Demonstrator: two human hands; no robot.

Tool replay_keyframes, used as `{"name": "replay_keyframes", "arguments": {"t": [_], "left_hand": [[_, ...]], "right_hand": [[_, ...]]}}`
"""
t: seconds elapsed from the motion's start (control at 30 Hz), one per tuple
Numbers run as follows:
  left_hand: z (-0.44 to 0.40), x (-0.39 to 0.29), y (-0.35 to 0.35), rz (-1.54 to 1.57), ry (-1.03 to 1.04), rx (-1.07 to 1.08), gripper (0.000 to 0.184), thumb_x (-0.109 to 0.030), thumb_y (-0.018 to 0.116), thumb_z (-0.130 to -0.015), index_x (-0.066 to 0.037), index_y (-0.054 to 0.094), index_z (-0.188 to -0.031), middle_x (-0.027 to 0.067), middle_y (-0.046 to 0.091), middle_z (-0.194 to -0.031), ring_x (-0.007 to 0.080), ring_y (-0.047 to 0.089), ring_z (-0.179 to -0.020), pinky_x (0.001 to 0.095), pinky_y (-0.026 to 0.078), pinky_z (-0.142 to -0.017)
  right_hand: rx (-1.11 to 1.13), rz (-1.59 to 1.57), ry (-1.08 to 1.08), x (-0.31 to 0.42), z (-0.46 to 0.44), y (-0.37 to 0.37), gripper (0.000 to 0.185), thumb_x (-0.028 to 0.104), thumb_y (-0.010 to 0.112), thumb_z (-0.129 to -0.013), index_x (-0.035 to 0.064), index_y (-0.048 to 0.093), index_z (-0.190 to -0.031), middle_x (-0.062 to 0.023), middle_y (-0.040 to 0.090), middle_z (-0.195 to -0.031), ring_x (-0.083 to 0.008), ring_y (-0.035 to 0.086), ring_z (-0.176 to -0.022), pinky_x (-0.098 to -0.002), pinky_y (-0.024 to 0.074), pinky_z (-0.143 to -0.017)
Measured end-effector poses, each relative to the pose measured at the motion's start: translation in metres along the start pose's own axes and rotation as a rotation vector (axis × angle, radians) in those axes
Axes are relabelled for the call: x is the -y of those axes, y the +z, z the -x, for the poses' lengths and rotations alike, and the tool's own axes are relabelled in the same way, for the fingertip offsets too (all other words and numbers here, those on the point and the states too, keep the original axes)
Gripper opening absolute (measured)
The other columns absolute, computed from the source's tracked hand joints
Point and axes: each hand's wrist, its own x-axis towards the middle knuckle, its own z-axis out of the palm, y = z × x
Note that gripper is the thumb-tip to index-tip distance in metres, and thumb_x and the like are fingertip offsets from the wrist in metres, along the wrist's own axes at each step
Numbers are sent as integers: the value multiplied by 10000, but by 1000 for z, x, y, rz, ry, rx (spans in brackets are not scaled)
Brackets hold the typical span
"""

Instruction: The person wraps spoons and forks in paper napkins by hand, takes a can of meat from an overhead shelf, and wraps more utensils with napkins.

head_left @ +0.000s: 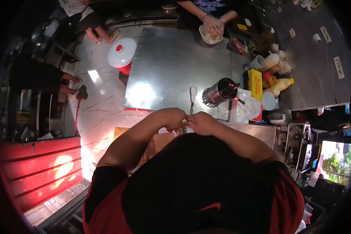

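My left hand (176, 119) and my right hand (201, 123) meet close to my body at the near edge of the steel table (171, 58). Both have their fingers closed and pressed together. A small pale bit shows between them, too small to name. Just beyond my fingers a utensil with a whitish, flat end (193, 93) lies on the steel, its thin handle pointing toward my hands. Whether my fingers touch that handle I cannot tell. To its right stands a perforated metal utensil holder (220, 93) with dark and red handles in it.
Across the table a co-worker's gloved hands (213, 26) are in a white bowl (211, 38). A red cooler with a white lid (122, 52) stands at left. Sauce bottles (271, 60), a yellow box (255, 84) and plastic bags (245, 107) crowd the right side. Two other people stand at left.
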Motion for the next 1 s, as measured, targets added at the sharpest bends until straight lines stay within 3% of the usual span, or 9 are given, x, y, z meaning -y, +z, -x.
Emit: {"name": "replay_keyframes", "arguments": {"t": [0.13, 0.2, 0.23, 0.33, 0.37, 0.47, 0.57, 0.8, 1.0], "left_hand": [[-13, 12, 2, 106, 47, -60, 344, -322, 638, -1089, -8, 690, -1218, 110, 798, -925, 230, 772, -698, 394, 623, -677], [-23, 28, 3, 223, 115, -125, 336, -305, 665, -1071, 6, 686, -1196, 100, 789, -896, 221, 768, -685, 377, 623, -680], [-31, 44, 6, 351, 132, -193, 365, -282, 717, -1035, 15, 663, -1239, 120, 782, -1012, 206, 780, -774, 357, 627, -701], [-39, 53, 14, 808, 100, -445, 429, -275, 754, -1017, 3, 633, -1320, 139, 743, -1147, 199, 769, -893, 349, 632, -728], [-50, 60, 18, 864, 102, -417, 494, -317, 759, -1020, -15, 606, -1379, 131, 706, -1227, 198, 739, -958, 344, 633, -789], [-81, 58, 38, 1071, 140, -462, 450, -323, 748, -1029, 9, 648, -1315, 128, 730, -1113, 200, 740, -910, 336, 626, -801], [-109, 51, 45, 1238, 139, -441, 326, -336, 720, -1053, -62, 688, -1226, 64, 721, -1088, 166, 707, -905, 327, 594, -781], [-131, 43, 42, 1207, 110, -584, 227, -301, 707, -1064, -74, 706, -1075, 28, 721, -926, 130, 693, -813, 296, 562, -706], [-154, 54, 40, 1154, 57, -564, 271, -283, 717, -1049, -13, 720, -1068, 56, 705, -845, 151, 684, -702, 301, 566, -647]], "right_hand": [[9, -52, 34, -4, 2, -1, 326, 323, 550, -1065, 80, 751, -1147, -230, 751, -1037, -464, 703, -1021, -554, 546, -921], [-146, -175, -8, -28, -3, 16, 317, 325, 570, -1068, 59, 741, -1080, -209, 745, -934, -413, 718, -888, -515, 557, -809], [-226, -238, -28, -40, -5, 26, 320, 327, 580, -1070, 48, 735, -1046, -199, 742, -882, -387, 725, -821, -495, 562, -753], [-57, -1001, 383, -66, -11, 25, 344, 325, 570, -1105, 44, 672, -934, -103, 657, -741, -236, 635, -613, -382, 491, -567], [-125, -1194, 344, -65, -7, 27, 352, 328, 517, -1149, 60, 613, -941, -26, 560, -714, -124, 510, -539, -292, 389, -486], [-168, -1366, 320, -66, -13, 26, 332, 324, 480, -1170, 44, 600, -1038, -39, 567, -728, -142, 527, -545, -305, 403, -484], [-110, -1370, 359, -70, -20, 33, 277, 304, 494, -1167, 65, 611, -1089, -32, 598, -779, -149, 546, -563, -298, 449, -517], [-105, -1429, 481, -55, -4, 23, 287, 315, 545, -1143, 46, 604, -1222, -110, 743, -965, -180, 697, -727, -324, 566, -677], [-81, -1235, 421, -90, -1, 48, 196, 257, 636, -1076, 75, 646, -1149, -47, 731, -958, -138, 680, -784, -308, 557, -705]]}}
